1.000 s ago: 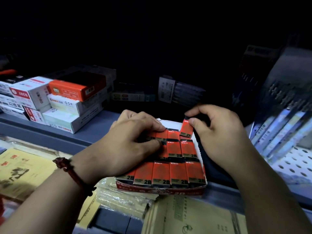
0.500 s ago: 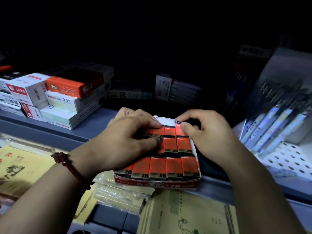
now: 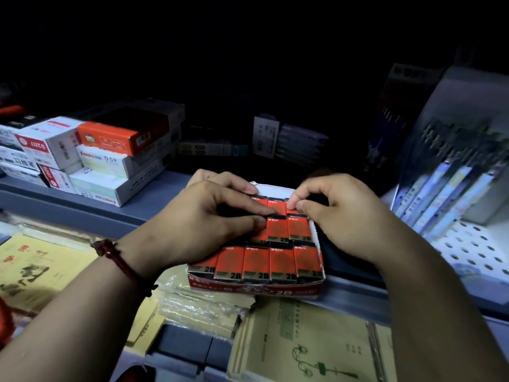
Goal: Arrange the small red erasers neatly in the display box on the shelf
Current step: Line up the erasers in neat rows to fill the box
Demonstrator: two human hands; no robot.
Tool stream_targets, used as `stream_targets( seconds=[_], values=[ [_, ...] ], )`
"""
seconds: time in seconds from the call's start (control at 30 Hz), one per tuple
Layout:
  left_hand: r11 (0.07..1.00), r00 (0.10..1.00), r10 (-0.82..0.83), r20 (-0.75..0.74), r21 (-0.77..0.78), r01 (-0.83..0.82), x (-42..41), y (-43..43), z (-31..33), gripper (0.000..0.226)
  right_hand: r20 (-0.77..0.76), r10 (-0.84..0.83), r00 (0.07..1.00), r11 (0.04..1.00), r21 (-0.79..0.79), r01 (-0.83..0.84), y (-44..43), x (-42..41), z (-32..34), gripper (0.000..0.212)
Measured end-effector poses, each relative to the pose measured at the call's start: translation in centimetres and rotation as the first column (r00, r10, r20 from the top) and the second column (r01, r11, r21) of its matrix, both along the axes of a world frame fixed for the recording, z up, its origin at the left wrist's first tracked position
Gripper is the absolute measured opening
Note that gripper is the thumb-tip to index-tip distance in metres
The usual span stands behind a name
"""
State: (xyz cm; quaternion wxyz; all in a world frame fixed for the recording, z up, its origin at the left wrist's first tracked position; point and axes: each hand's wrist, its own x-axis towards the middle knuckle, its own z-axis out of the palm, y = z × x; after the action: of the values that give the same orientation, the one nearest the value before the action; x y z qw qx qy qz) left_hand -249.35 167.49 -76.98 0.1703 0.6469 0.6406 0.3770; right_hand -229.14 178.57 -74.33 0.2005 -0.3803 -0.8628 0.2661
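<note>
On the shelf (image 3: 154, 199), near its front edge, the display box (image 3: 256, 289) is almost filled with small red erasers (image 3: 256, 263) packed in rows. The left hand (image 3: 209, 224) is laid across the left columns, forefinger and thumb stretched out and pressed onto the tops. The far-right eraser (image 3: 289, 210) of the far row is pinched between the thumb and forefinger of the right hand (image 3: 341, 216). The pieces are judged light, stiff-sleeved and slick, and each is best taken by its long sides.

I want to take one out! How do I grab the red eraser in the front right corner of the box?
Pinch the front right eraser by its 2B end, coming from the front and above. Its neighbour and the display box wall hug its long sides, so fingers probably won't fit there; the low front wall leaves that end showing.
</note>
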Motion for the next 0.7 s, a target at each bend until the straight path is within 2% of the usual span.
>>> stream_targets(
  seconds=[0.13,0.2,0.33,0.5,0.53,0.6,0.7],
  values=[
    [0.999,0.999,0.032,0.019,0.017,-0.032,0.2,0.1,-0.2,0.018,-0.113,-0.007,0.994,0.998,0.063,0.014,-0.4,-0.7,-0.7,0.017],
    [0.997,0.996,0.043,0.076,0.067,-0.048,0.4,0.1,-0.1,0.014,-0.143,-0.005,0.99,0.997,0.077,0.016,-0.8,-0.8,-1.1,0.015],
    [0.99,0.94,0.025,0.339,0.124,-0.071,0.5,-0.6,0.2,0.013,-0.226,0.03,0.974,0.999,-0.009,-0.033,-1.9,0.4,-1.5,0.017],
    [0.98,0.9,0.041,0.435,0.158,-0.121,0.1,-2.6,-0.4,0.023,-0.423,0.001,0.906,0.989,-0.135,-0.064,-3.5,2.5,-2.7,0.013],
    [0.979,0.897,0.028,0.44,0.169,-0.114,-0.1,-3.1,-0.5,0.027,-0.441,0.013,0.897,0.982,-0.165,-0.095,-3.7,2.7,-2.9,0.01],
    [0.979,0.923,-0.024,0.384,0.197,-0.056,-0.5,-4.0,-0.6,0.028,-0.431,0.04,0.901,0.968,-0.206,-0.141,-3.8,2.6,-3.2,0.022],
    [0.979,0.972,-0.079,0.22,0.2,0.034,-0.9,-4.9,-0.9,0.035,-0.389,0.102,0.916,0.981,-0.112,-0.157,-4.2,2.2,-2.8,0.022]
  ],
)
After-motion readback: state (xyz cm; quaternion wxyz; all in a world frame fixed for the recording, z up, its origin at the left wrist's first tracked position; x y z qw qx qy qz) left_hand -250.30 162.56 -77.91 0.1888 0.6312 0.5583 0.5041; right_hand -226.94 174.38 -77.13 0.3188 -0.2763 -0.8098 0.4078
